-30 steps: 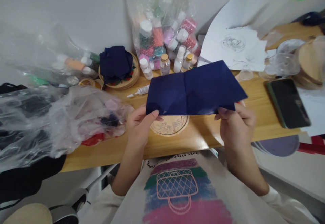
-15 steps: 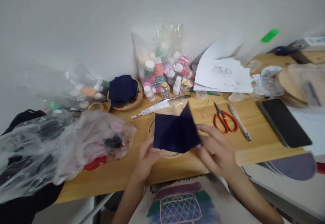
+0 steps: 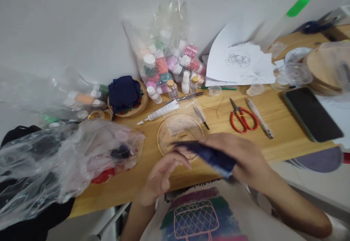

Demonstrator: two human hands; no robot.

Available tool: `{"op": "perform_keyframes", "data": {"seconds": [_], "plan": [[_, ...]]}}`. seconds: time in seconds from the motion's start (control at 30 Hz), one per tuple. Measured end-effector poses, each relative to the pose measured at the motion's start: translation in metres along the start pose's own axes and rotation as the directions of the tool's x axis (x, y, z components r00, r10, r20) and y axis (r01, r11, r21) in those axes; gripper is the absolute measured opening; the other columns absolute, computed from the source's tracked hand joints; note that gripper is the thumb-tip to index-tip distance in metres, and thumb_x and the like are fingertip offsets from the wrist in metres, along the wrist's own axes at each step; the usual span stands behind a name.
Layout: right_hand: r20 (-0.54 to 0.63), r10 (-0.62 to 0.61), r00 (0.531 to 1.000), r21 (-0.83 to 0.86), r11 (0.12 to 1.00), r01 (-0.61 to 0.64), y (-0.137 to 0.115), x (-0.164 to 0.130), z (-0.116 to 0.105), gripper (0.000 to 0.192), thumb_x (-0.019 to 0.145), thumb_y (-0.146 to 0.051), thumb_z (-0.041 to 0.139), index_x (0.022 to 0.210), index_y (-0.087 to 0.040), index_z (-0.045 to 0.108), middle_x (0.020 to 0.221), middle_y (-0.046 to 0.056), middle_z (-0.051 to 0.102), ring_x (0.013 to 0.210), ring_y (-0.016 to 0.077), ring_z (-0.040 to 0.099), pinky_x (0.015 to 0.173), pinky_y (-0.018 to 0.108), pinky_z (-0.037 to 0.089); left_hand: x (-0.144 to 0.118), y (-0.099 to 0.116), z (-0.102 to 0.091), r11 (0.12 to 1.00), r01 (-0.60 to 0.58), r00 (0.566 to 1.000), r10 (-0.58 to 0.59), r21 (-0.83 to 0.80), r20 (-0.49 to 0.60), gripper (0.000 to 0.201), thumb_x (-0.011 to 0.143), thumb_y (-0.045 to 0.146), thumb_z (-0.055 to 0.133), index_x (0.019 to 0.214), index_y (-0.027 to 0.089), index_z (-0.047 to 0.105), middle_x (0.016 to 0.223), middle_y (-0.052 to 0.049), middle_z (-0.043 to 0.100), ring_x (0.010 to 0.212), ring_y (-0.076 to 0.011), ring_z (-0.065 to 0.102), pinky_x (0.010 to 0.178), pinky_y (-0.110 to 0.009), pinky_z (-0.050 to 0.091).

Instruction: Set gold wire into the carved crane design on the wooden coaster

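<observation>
The right hand point(image 3: 240, 157) holds a dark blue cloth point(image 3: 210, 155). The cloth is thin and soft, and it is folded up flat, so it looks like a long, dark strip. It sits low over the front edge of the table point(image 3: 284, 139), just in front of the person's shirt. The right hand lies over the cloth with its fingers close together on top of it. The picture is blurry there, so I cannot tell just how the fingertips grip.

The left hand point(image 3: 161, 177) is just beside the cloth's left end. Its fingers point(image 3: 177, 159) are a little bent and spread apart, and they point at the cloth. I cannot tell if they touch it.

Right behind the cloth lies a round wooden disc point(image 3: 179, 133). It is flat and pale, with thin lines drawn on it. A white glue tube point(image 3: 161, 112) lies near the disc, long and skinny with a pointy tip. More to the right are scissors point(image 3: 242, 119) with red loop handles. A black phone point(image 3: 311, 113), smooth and shiny, lies flat well apart on the right.

At the back, a clear plastic bag point(image 3: 169, 55) is full of small bottles with colored beads. Another dark blue cloth point(image 3: 124, 91) sits scrunched on a round wooden hoop point(image 3: 143, 100). A big crinkly see-through bag point(image 3: 82, 153) covers the left side of the smooth wooden table.
</observation>
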State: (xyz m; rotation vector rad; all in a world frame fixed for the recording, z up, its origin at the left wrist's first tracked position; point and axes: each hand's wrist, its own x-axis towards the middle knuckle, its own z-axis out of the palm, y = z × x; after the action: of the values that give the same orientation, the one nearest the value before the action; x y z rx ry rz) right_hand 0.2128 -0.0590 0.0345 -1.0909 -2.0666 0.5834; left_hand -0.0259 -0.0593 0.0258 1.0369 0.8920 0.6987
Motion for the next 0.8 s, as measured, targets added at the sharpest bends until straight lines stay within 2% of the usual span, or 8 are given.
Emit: {"op": "perform_keyframes", "data": {"seconds": [0.07, 0.13, 0.2, 0.27, 0.33, 0.5, 0.63, 0.8], "plan": [[-0.270, 0.346, 0.898, 0.112, 0.938, -0.328, 0.022, 0.000, -0.010, 0.023, 0.089, -0.019, 0.058, 0.108, -0.026, 0.069, 0.102, 0.002, 0.078, 0.089, 0.0185, 0.073, 0.081, 0.034, 0.059, 0.010, 0.011, -0.002, 0.950, -0.100, 0.995, 0.090, 0.297, 0.047, 0.040, 0.081, 0.058, 0.067, 0.095, 0.021, 0.072, 0.130, -0.012, 0.062, 0.129, -0.0327, 0.052, 0.112, -0.049, 0.039], [-0.416, 0.657, 0.628, 0.338, 0.753, -0.565, 0.046, 0.003, -0.014, 0.016, 0.085, -0.034, 0.066, 0.096, -0.026, 0.072, 0.097, 0.002, 0.078, 0.086, 0.0239, 0.074, 0.079, 0.041, 0.060, 0.030, 0.019, 0.004, 0.680, -0.130, 0.969, 0.242, 0.722, -0.053, 0.019, 0.088, 0.036, 0.062, 0.098, 0.020, 0.068, 0.120, -0.012, 0.066, 0.119, -0.0286, 0.057, 0.107, -0.047, 0.042], [-0.394, 0.785, 0.479, 0.488, 0.620, -0.614, 0.067, 0.009, -0.011, 0.020, 0.077, -0.040, 0.071, 0.090, -0.025, 0.073, 0.096, 0.004, 0.078, 0.087, 0.0283, 0.073, 0.081, 0.048, 0.058, 0.057, 0.025, 0.016, 0.369, -0.048, 0.959, 0.276, 0.928, -0.060, 0.016, 0.088, 0.026, 0.059, 0.097, 0.015, 0.067, 0.114, -0.015, 0.066, 0.114, -0.0312, 0.059, 0.101, -0.049, 0.045], [-0.449, 0.765, 0.462, 0.470, 0.642, -0.606, 0.081, 0.014, -0.004, 0.021, 0.076, -0.040, 0.071, 0.090, -0.025, 0.072, 0.097, 0.005, 0.077, 0.090, 0.0293, 0.072, 0.087, 0.050, 0.056, 0.084, 0.026, 0.032, 0.147, 0.037, 0.968, 0.240, 0.988, -0.072, 0.018, 0.090, 0.028, 0.057, 0.091, 0.013, 0.067, 0.099, -0.015, 0.067, 0.102, -0.0327, 0.061, 0.091, -0.049, 0.049], [-0.510, 0.726, 0.461, 0.411, 0.677, -0.610, 0.089, 0.019, 0.003, 0.021, 0.077, -0.041, 0.068, 0.090, -0.024, 0.071, 0.094, 0.006, 0.076, 0.089, 0.0293, 0.071, 0.088, 0.052, 0.054, 0.106, 0.025, 0.044, 0.057, 0.077, 0.969, 0.230, 0.995, -0.088, 0.020, 0.090, 0.028, 0.056, 0.092, 0.013, 0.068, 0.098, -0.016, 0.065, 0.103, -0.0348, 0.061, 0.088, -0.050, 0.049], [-0.490, 0.750, 0.444, 0.529, 0.661, -0.532, 0.092, 0.025, 0.021, 0.022, 0.079, -0.042, 0.065, 0.089, -0.023, 0.069, 0.096, 0.007, 0.075, 0.098, 0.0288, 0.069, 0.102, 0.053, 0.047, 0.131, 0.012, 0.046, 0.234, 0.110, 0.940, 0.291, 0.966, -0.178, 0.023, 0.081, 0.005, 0.054, 0.087, 0.018, 0.071, 0.096, -0.010, 0.063, 0.103, -0.0297, 0.060, 0.092, -0.047, 0.048], [-0.200, 0.869, 0.453, 0.868, 0.371, -0.330, 0.091, 0.031, 0.030, 0.029, 0.073, -0.044, 0.071, 0.095, -0.025, 0.069, 0.116, 0.002, 0.073, 0.127, 0.0255, 0.057, 0.120, 0.045, 0.030, 0.139, -0.001, 0.034, 0.510, 0.041, 0.928, 0.300, 0.859, -0.222, 0.032, 0.079, 0.001, 0.050, 0.084, 0.022, 0.073, 0.094, -0.006, 0.062, 0.098, -0.0232, 0.060, 0.094, -0.042, 0.048], [-0.016, 0.898, 0.441, 0.958, 0.140, -0.252, 0.090, 0.038, 0.029, 0.030, 0.078, -0.047, 0.066, 0.098, -0.025, 0.067, 0.108, 0.003, 0.076, 0.120, 0.0246, 0.064, 0.111, 0.047, 0.046, 0.147, -0.009, 0.031, 0.689, 0.052, 0.906, 0.272, 0.723, -0.325, 0.024, 0.070, 0.004, 0.059, 0.083, 0.021, 0.068, 0.089, -0.003, 0.063, 0.091, -0.0219, 0.061, 0.090, -0.041, 0.049]]}}
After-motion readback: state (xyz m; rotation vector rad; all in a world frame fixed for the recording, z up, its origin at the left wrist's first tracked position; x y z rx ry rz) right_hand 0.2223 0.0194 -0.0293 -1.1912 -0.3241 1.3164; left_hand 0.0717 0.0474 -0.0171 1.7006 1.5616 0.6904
